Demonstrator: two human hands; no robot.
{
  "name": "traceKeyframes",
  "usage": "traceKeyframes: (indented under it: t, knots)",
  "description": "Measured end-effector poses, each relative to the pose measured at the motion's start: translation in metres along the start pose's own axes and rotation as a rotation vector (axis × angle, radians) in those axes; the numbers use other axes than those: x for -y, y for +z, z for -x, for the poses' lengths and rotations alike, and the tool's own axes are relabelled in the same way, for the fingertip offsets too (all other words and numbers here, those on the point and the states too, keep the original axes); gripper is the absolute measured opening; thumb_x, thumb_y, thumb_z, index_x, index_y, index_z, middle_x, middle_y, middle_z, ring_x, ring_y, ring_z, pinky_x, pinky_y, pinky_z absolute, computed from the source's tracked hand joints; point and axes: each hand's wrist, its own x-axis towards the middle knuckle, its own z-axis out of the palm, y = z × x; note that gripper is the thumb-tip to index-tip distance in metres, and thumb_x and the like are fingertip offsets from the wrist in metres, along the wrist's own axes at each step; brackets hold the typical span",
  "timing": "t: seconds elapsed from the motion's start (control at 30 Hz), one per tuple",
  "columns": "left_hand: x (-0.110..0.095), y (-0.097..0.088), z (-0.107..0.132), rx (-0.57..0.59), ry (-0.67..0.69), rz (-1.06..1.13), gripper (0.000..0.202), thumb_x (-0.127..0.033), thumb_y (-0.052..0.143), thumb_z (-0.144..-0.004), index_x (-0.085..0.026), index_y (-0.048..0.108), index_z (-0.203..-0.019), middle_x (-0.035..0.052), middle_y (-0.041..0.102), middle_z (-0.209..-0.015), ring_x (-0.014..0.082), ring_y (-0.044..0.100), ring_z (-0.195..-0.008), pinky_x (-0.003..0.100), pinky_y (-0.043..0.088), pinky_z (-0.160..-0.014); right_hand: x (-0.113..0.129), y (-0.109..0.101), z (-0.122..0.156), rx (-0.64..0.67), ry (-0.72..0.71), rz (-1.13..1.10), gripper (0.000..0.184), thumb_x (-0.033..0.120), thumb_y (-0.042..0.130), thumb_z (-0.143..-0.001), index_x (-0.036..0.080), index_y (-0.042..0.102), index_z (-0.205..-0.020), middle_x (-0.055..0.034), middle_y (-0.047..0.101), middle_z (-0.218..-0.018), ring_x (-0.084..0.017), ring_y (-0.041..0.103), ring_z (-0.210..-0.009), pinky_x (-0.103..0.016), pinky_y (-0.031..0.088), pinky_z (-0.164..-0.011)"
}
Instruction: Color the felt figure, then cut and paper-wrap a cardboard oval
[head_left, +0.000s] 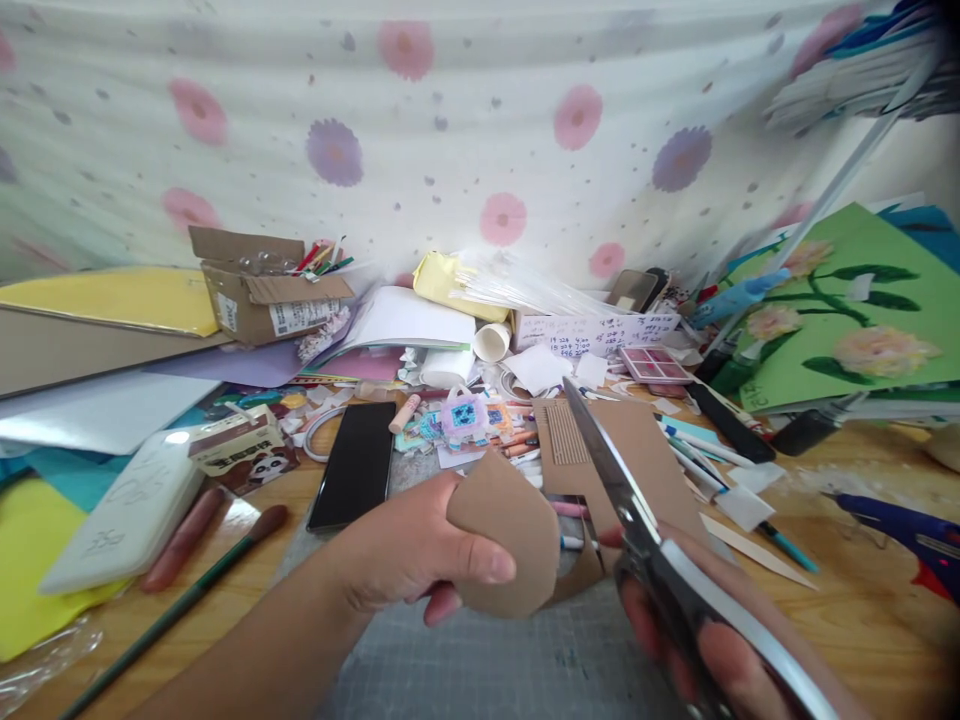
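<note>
My left hand pinches a rounded piece of brown cardboard, its thumb lying across the front and the other fingers mostly hidden behind. The piece has a pointed top and curved sides. My right hand is wrapped round the handles of large scissors, whose blades point up and away and look nearly closed. They are beside the cardboard piece, apart from it. A thin curved cardboard offcut shows between the piece and the scissors. Beneath both hands lies a grey cutting mat.
A black phone lies left of the hands, near a long-handled brush. A corrugated cardboard sheet and several pens are beyond the scissors. A blue glue gun sits at far right. An open cardboard box stands at the back left.
</note>
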Motion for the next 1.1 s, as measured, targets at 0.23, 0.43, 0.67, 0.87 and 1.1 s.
traceKeyframes:
  t: [0.23,0.43,0.67,0.87,1.1]
  knots:
    - [0.002,0.004,-0.003,-0.048,-0.070,-0.035,0.024,-0.024,0.071,-0.065,-0.016,0.064,-0.087,-0.0050,0.059,-0.058,0.0040,0.041,-0.036,0.013,0.033,-0.030,0.018,0.041,-0.045,-0.166,0.055,-0.213,0.045,0.034,0.073,-0.073,0.022,0.056,-0.113,0.0007,0.061,-0.078,-0.015,0.059,-0.066,-0.024,0.049,-0.057]
    - [0.007,0.001,-0.008,-0.131,0.018,-0.005,0.033,-0.041,0.073,-0.063,-0.012,0.067,-0.078,-0.0013,0.059,-0.052,0.0059,0.046,-0.035,0.013,0.031,-0.030,0.022,0.046,-0.055,-0.309,0.000,-0.136,0.044,0.027,0.067,-0.074,0.021,0.056,-0.116,0.0034,0.058,-0.071,-0.013,0.055,-0.057,-0.023,0.046,-0.049]
    - [0.033,0.033,-0.020,-0.237,0.216,0.249,0.042,-0.051,0.072,-0.070,-0.011,0.067,-0.082,0.0042,0.065,-0.058,0.0117,0.057,-0.045,0.020,0.046,-0.039,0.029,0.052,-0.058,-0.494,-0.112,0.011,0.039,0.026,0.065,-0.075,0.023,0.054,-0.112,0.0053,0.058,-0.064,-0.013,0.055,-0.048,-0.023,0.044,-0.043]
    - [0.025,0.032,-0.016,-0.379,0.301,0.282,0.032,-0.043,0.072,-0.074,-0.013,0.064,-0.072,0.0014,0.061,-0.050,0.0093,0.052,-0.041,0.016,0.038,-0.033,0.011,0.044,-0.045,-0.169,-0.190,-0.116,0.053,0.058,0.061,-0.080,0.025,0.050,-0.121,-0.0030,0.062,-0.084,-0.020,0.061,-0.072,-0.029,0.050,-0.061]
    - [0.013,0.030,-0.011,-0.486,0.370,0.349,0.028,-0.039,0.072,-0.071,-0.013,0.063,-0.068,0.0005,0.059,-0.045,0.0067,0.046,-0.035,0.014,0.030,-0.031,-0.004,0.025,-0.017,0.040,-0.136,0.051,0.072,0.076,0.046,-0.077,0.024,0.055,-0.126,-0.0063,0.066,-0.081,-0.017,0.053,-0.052,-0.027,0.043,-0.048]
